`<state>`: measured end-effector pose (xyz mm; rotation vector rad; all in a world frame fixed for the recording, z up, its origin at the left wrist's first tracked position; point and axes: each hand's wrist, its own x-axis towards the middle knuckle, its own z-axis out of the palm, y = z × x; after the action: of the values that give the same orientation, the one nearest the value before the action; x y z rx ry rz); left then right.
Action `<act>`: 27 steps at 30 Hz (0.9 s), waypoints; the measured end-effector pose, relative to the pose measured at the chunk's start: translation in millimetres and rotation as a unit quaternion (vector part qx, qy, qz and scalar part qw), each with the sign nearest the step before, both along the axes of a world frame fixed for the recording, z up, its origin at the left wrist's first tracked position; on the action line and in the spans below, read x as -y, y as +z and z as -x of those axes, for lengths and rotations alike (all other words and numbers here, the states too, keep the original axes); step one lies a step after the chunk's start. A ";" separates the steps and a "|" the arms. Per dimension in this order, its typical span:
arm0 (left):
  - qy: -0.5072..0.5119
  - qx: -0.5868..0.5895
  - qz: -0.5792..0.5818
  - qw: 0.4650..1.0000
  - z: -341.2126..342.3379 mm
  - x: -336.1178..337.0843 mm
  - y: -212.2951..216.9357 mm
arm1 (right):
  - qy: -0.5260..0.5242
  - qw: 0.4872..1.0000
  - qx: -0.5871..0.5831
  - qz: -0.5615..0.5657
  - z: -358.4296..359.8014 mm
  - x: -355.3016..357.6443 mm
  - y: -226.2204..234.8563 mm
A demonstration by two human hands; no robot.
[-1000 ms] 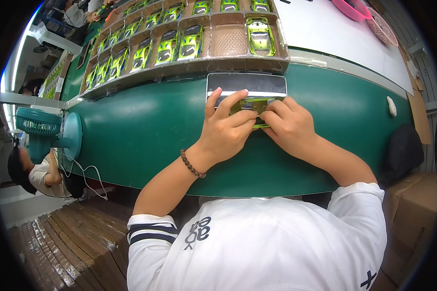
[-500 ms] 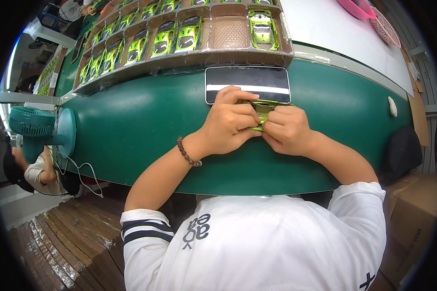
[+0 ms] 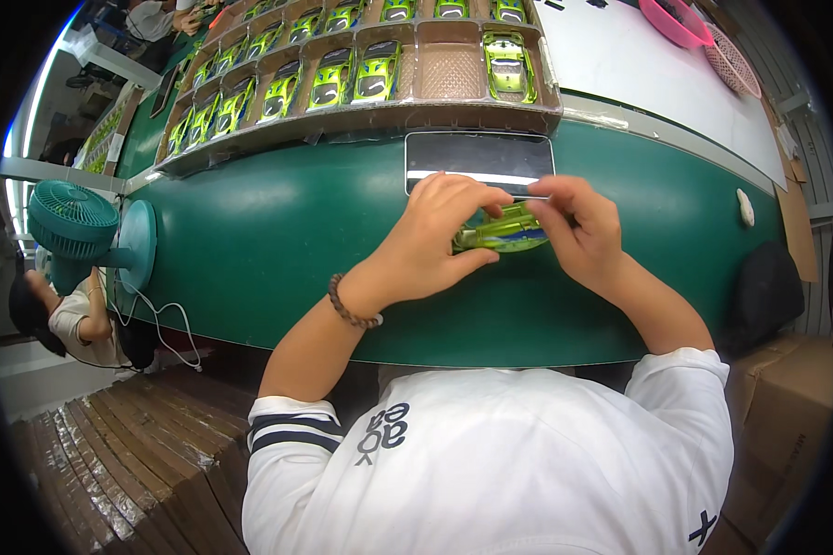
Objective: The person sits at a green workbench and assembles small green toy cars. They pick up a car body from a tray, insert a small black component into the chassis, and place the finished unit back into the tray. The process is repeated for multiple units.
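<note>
My left hand (image 3: 423, 236) is closed around the left end of a shiny lime-green toy car body (image 3: 515, 233), low over the green table. The car is tilted, showing a blue marking on its near side. Beside its right end is my right hand (image 3: 590, 231), thumb and forefinger spread apart; its thumb comes close to the car, and whether it touches I cannot tell. Just beyond both hands lies a phone or tablet (image 3: 481, 153) with a dark screen, partly covered by the fingers.
A divided cardboard tray (image 3: 361, 120) at the back holds several green toy cars, with a bare compartment (image 3: 450, 72) near its right end. A teal fan (image 3: 74, 222) stands left. Pink baskets (image 3: 677, 22) sit back right on a white surface. Another person (image 3: 83, 314) is far left.
The car body has turned so its side shows. My right hand has let go of it and opened out to the right. My left hand still holds it.
</note>
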<state>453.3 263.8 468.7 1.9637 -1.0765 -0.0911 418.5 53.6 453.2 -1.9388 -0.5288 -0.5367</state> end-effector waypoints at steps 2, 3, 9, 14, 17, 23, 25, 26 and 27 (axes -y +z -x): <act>0.054 0.100 -0.035 0.993 11.2 9.1 2.6 | -0.019 0.999 -0.034 -0.015 -1.4 -10.2 5.5; 0.070 0.057 -0.033 0.995 17.4 13.3 5.3 | -0.028 0.998 -0.052 -0.023 -1.7 -14.6 8.0; 0.080 -0.294 0.014 0.952 24.7 14.3 11.3 | -0.007 0.998 -0.041 0.049 4.5 -27.1 28.0; -0.016 -0.433 0.128 0.892 14.6 8.4 10.2 | 0.001 0.982 -0.185 0.037 1.7 -26.4 57.4; -0.056 -0.456 0.193 0.867 6.3 -3.7 11.5 | 0.005 0.959 -0.283 0.026 -10.7 -14.4 65.1; -0.038 -0.231 0.017 0.972 3.6 -13.5 26.4 | 0.061 0.899 -0.426 -0.082 -14.1 -5.3 59.8; -0.033 -0.272 0.016 0.961 7.9 -12.9 33.2 | 0.060 0.885 -0.456 -0.073 -11.2 -6.7 64.0; -0.029 -0.293 0.015 0.955 10.2 -13.3 34.6 | 0.060 0.878 -0.470 -0.068 -9.9 -7.8 66.5; -0.048 -0.344 0.037 0.937 10.8 -14.3 33.7 | 0.066 0.878 -0.471 -0.057 -10.3 -8.3 67.9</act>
<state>442.5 278.1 502.4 1.6090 -0.6868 -0.7246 428.8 61.9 521.1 -1.7728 0.0127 0.4730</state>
